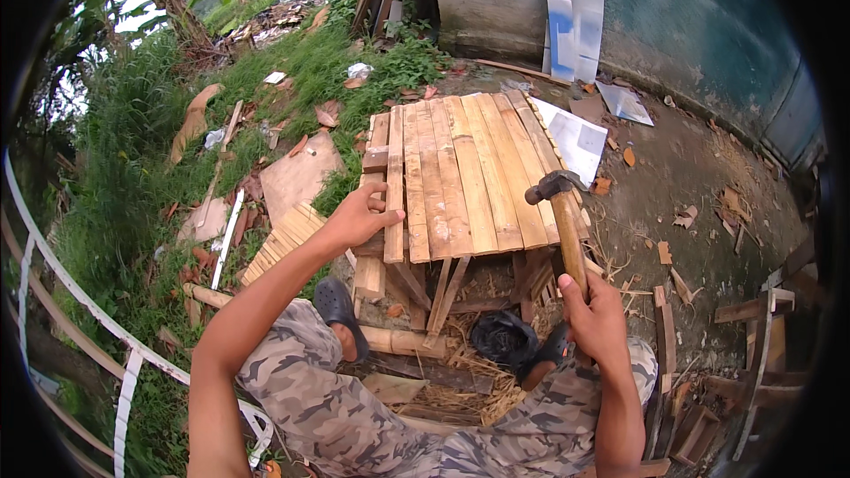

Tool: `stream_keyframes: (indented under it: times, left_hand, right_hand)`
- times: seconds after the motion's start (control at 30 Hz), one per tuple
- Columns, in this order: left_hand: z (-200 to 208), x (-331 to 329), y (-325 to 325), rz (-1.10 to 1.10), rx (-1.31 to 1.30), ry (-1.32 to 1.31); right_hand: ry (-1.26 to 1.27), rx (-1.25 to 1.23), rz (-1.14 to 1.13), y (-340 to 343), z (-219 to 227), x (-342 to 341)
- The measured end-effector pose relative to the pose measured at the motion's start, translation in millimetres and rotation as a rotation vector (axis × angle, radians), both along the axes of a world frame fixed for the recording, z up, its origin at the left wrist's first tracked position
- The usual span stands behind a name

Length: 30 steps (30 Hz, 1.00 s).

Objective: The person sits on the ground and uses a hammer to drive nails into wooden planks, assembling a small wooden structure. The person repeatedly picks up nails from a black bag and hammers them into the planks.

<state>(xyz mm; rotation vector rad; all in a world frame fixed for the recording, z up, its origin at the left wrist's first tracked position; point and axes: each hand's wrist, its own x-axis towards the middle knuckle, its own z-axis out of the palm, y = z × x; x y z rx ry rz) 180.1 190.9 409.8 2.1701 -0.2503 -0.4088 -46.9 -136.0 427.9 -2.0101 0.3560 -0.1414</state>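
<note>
In front of me stands a low wooden table with a top of pale bamboo slats (474,168) laid side by side. My left hand (361,215) is at its near left corner, fingers bent and thumb pressed on the near end of the leftmost long slat (396,179), steadying it against the neighbouring one. My right hand (595,314) is wrapped round the wooden handle of a claw hammer (568,235). The hammer is held upright, its dark metal head above the table's right edge. No nail can be made out at this size.
A black plastic bag (503,339) lies beneath the table's near side, between my feet. A second slatted bamboo panel (282,241) leans at the left. A white metal frame (133,363) curves along the lower left. Wooden scraps (699,429) lie at right; a wall (708,44) stands behind.
</note>
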Motion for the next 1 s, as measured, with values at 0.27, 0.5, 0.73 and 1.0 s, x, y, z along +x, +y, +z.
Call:
stream_keyframes:
  times: [0.27, 0.5, 0.73, 1.0]
  left_hand:
    - [-4, -4, -2, -0.035, -0.096, 0.061]
    - [-7, -2, 0, -0.045, -0.026, 0.007]
    - [-1, -5, -1, -0.098, -0.007, -0.037]
    - [-12, 8, 2, 0.016, 0.200, -0.336]
  right_hand:
    - [0.116, 0.030, -0.037, 6, 5, 3]
    - [0.132, -0.008, -0.021, 10, 0, 7]
    - [0.160, -0.004, -0.037, 15, -4, 11]
    - [0.170, -0.002, -0.002, 23, -7, 17]
